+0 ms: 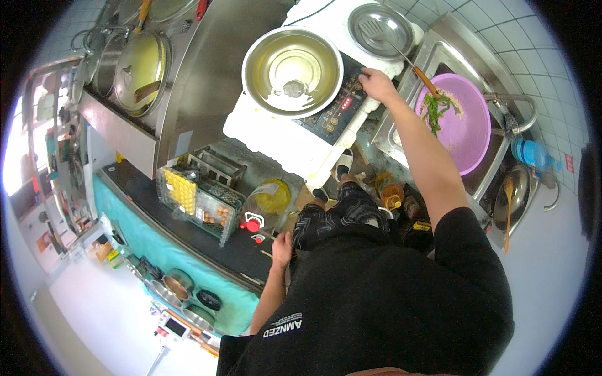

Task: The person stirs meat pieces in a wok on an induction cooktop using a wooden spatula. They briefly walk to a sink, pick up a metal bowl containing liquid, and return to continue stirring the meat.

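The fingertips of my right hand (375, 84) touch the near right end of the black control panel of an induction cooker (336, 124), where a red display glows. Its fingers are curled, and what lies under them is hidden. On the cooker stands a wide stainless steel basin (251, 87) with clear yellowish liquid, likely oil, in the bottom. My left hand (282, 249) hangs low at my left side with bent fingers, near a large plastic oil bottle (269, 199) with a red cap. Whether it holds anything cannot be seen.
A slotted turner (418, 77) spans from a steel bowl (355, 35) to a pink basin (475, 136) with chopped greens in the sink (388, 134). Egg cartons (181, 192) sit lower left, by a steel counter (202, 89). A wok lid (519, 192) lies right.
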Motion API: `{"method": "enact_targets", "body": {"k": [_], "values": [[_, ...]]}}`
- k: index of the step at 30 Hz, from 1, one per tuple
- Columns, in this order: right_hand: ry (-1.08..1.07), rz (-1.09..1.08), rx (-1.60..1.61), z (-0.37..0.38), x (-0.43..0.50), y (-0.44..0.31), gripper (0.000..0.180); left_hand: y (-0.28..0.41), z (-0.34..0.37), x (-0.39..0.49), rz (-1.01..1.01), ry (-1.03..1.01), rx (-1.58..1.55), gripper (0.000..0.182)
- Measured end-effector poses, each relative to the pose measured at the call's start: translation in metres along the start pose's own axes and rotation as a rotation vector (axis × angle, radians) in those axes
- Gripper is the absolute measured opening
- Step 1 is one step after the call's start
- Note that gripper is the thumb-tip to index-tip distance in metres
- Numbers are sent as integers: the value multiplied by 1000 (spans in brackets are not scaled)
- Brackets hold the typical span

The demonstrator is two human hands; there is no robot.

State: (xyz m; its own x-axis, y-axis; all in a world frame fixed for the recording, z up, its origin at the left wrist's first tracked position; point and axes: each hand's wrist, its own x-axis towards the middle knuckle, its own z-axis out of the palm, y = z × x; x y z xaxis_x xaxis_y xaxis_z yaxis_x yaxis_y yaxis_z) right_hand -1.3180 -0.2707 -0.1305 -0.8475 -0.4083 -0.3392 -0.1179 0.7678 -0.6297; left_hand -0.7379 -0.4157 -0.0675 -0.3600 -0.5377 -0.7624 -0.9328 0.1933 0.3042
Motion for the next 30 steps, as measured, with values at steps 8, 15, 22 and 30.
{"method": "enact_targets", "body": {"k": [8,15,22,30], "values": [[-98,36,533,-9,25,-42,31,155,-105,151,371,257,-585,41],[-73,77,447,-6,25,-49,30,300,-159,257,331,184,-540,34],[-22,108,441,5,20,-53,33,316,-166,298,396,2,-518,26],[-23,165,519,9,15,-57,38,320,-177,298,388,-77,-531,21]]}}
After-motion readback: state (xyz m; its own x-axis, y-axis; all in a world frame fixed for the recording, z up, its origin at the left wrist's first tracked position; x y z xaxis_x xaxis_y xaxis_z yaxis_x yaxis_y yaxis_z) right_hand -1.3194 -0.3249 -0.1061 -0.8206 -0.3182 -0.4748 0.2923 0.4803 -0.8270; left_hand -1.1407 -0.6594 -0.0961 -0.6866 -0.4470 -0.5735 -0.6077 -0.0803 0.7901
